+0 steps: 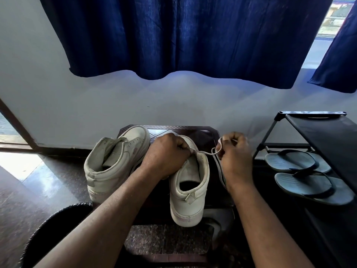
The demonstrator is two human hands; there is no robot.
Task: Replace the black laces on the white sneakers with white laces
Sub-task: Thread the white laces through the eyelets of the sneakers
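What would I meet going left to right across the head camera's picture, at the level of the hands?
Unlaced white sneaker → left hand → white lace stretched between the hands → right hand → flip-flops.

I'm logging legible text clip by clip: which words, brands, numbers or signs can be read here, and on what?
No text can be read.
Left sneaker: a faint mark on its side, too blurred to read.
Right sneaker: heel tab shows no print.
White lace, pinched by left hand and right hand: plain.
Flip-flops, shoe rack: no lettering shows.
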